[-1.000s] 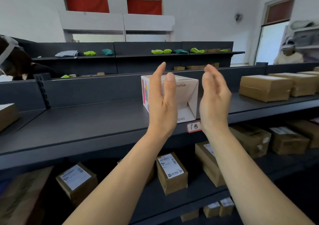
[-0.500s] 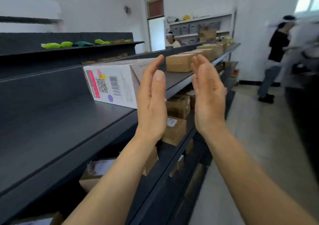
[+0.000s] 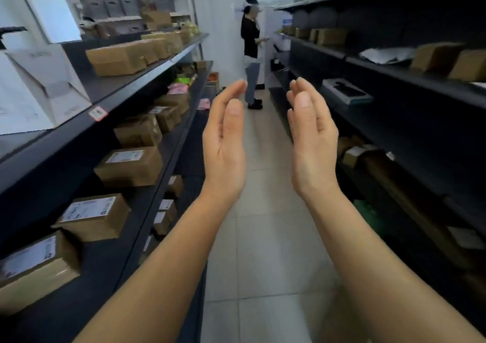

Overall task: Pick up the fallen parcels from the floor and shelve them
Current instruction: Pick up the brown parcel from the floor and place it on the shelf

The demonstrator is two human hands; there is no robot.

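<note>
Nearest, both arms are raised down the aisle — the left hand (image 3: 223, 148) and right hand (image 3: 311, 142) spread flat, palms facing each other, a gap between them, nothing held. At nine o'clock the white box (image 3: 34, 85) sits on the left shelf (image 3: 147, 71) beside brown parcels (image 3: 117, 57); more cartons fill the tiers below. No fallen parcel shows on the tiled floor (image 3: 265, 237) from here. Further off at twelve o'clock another person (image 3: 251, 53) stands in the narrow aisle — walking on while scanning the floor could, I reckon, mean a bump, or an elbow knocking stock off either rack.
</note>
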